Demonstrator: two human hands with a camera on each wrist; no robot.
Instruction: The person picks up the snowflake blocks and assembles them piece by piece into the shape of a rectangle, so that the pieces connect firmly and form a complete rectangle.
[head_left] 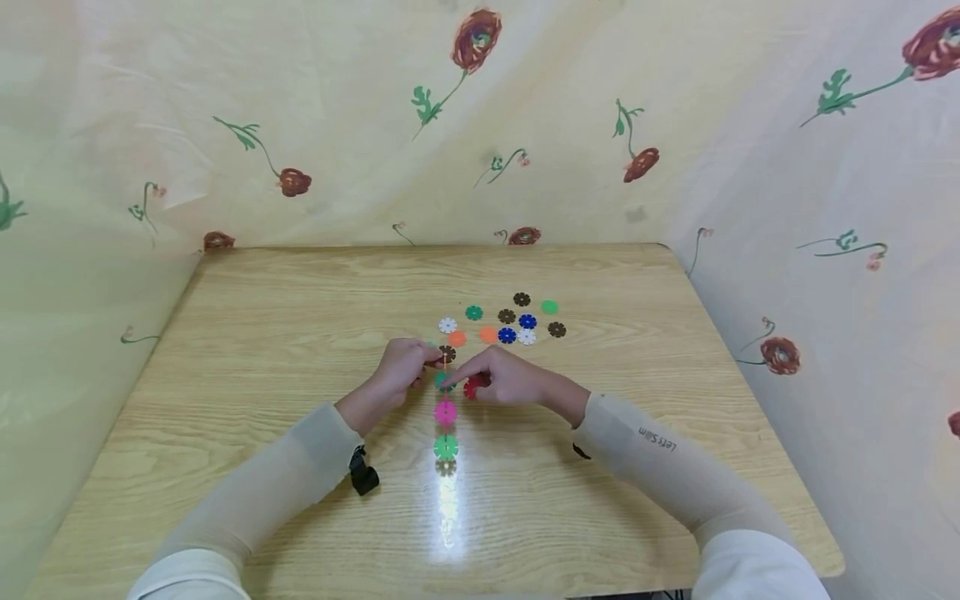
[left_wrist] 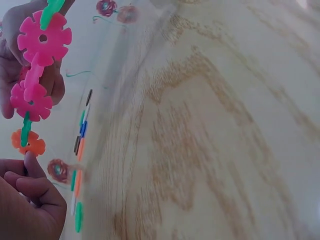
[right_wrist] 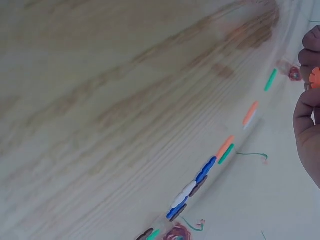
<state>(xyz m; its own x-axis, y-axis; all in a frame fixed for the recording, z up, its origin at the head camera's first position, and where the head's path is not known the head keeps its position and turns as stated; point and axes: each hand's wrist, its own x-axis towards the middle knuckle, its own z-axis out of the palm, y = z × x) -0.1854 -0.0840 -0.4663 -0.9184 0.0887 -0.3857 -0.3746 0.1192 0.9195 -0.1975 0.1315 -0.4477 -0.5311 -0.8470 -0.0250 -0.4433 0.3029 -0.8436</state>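
Observation:
Slotted plastic discs are joined in a chain, with a pink disc (head_left: pixel 446 412), a green disc (head_left: pixel 446 448) and an orange disc (left_wrist: pixel 30 143) among them. Raised off the tabletop, the chain stretches from between the hands toward the person. My left hand (head_left: pixel 397 371) pinches a brown disc (head_left: pixel 447 353) at the chain's far end, beside the orange one. The right hand (head_left: pixel 517 382) reaches its index finger to a dark green disc (head_left: pixel 444 382) in the chain. Its thumb and curled fingers hold a red disc (head_left: pixel 470 388), partly hidden.
Beyond the hands, loose discs lie flat on the wooden table (head_left: pixel 300 308), including a white disc (head_left: pixel 447 325), a blue disc (head_left: pixel 527 321) and a light green disc (head_left: pixel 550 307). A flower-printed cloth (head_left: pixel 337 125) surrounds the table's back and sides. A black strap (head_left: pixel 363 475) hangs under the left forearm.

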